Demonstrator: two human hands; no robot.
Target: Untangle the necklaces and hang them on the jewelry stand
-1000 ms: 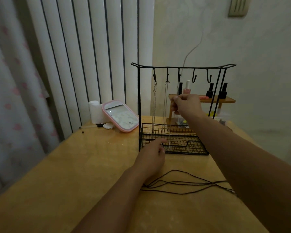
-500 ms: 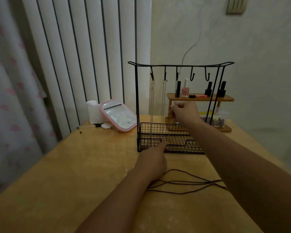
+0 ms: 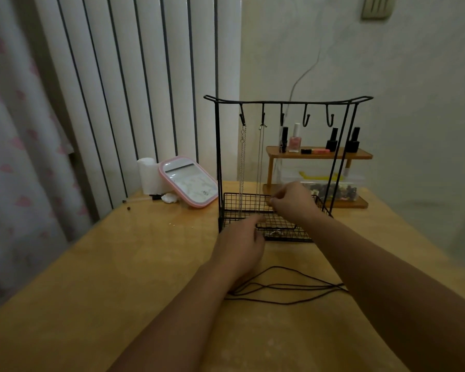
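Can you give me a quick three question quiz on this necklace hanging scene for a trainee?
1. True or false: both silver chains hang from hooks at the right end of the jewelry stand.
2. Which lies on the table nearest the camera? A) black cord B) pink mirror C) white roll
3. How many hooks look empty?

Key: 1 false, they hang at the left end; 2 A; 3 two, the two rightmost.
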